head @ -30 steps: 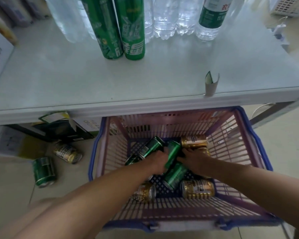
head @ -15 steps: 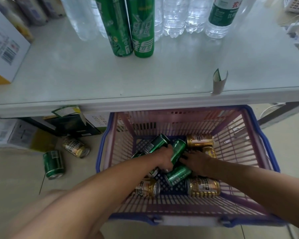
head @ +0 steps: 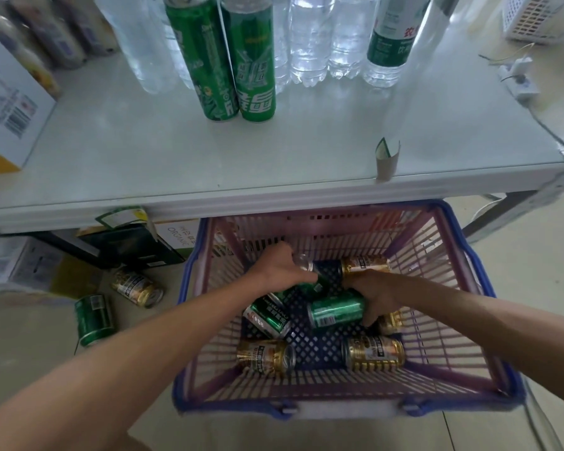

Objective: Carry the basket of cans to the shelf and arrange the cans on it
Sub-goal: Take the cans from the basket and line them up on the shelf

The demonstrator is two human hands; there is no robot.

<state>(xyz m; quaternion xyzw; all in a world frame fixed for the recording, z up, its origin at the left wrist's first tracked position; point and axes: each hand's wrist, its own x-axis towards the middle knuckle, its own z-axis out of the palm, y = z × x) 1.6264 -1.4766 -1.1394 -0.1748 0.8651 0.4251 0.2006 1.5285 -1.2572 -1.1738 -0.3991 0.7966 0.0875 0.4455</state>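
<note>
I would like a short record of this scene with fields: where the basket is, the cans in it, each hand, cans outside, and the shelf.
basket: pink basket on the floor below the shelf edge
cans in basket: green and gold, all lying down
left hand: left hand closed on a can, partly hidden
right hand: right hand gripping a green can
cans outside: gold can and green floor can on the floor
shelf: shelf holds two tall green cans and water bottles

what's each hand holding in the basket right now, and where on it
The left hand wraps the body of a green can, its silver end sticking out. The right hand grips one end of another green can lying on its side.
</note>
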